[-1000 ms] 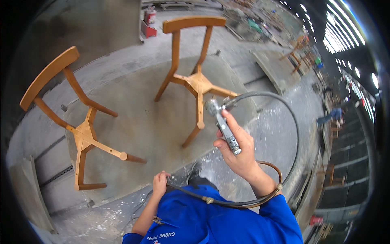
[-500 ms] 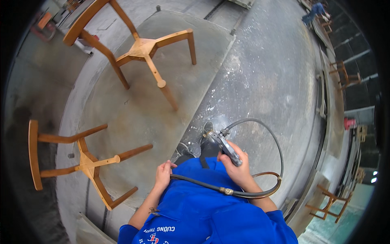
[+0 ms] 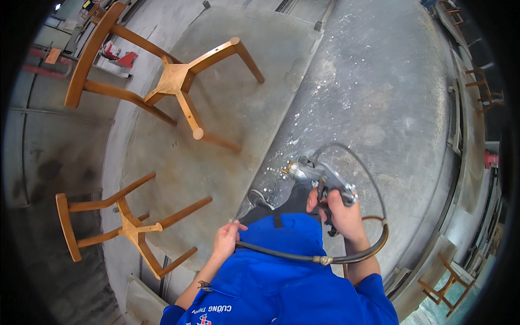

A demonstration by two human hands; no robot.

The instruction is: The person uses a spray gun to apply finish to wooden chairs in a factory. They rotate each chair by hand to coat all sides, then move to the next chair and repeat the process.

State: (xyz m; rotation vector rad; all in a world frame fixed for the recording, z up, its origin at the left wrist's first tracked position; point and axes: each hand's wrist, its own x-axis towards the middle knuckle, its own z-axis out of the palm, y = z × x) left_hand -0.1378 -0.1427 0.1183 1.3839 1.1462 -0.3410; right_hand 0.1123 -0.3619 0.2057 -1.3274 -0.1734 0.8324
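My right hand (image 3: 341,214) is wrapped around the handle of a metal spray gun (image 3: 319,176). The gun's brass-coloured nozzle points left, toward the chairs. A dark hose (image 3: 281,252) loops from the gun around my right forearm and across my front. At its left end my left hand (image 3: 227,238) is closed on the hose, with part of the grip hidden. Ahead on the left stands a seatless wooden chair frame (image 3: 173,78) with a curved back rail. A second wooden chair frame (image 3: 135,225) is nearer, at my left; neither hand touches the frames.
Both frames stand on a flat grey panel (image 3: 216,124) whose edge runs beside my feet. Right of it lies a paint-speckled floor (image 3: 374,97). More wooden frames, including one chair frame (image 3: 447,284), are along the right side. A red object (image 3: 127,59) sits at the far left.
The spray gun has risen and turned in my right hand, showing more of its side. My view has shifted, so the chair frames appear displaced. My left hand keeps its hold.
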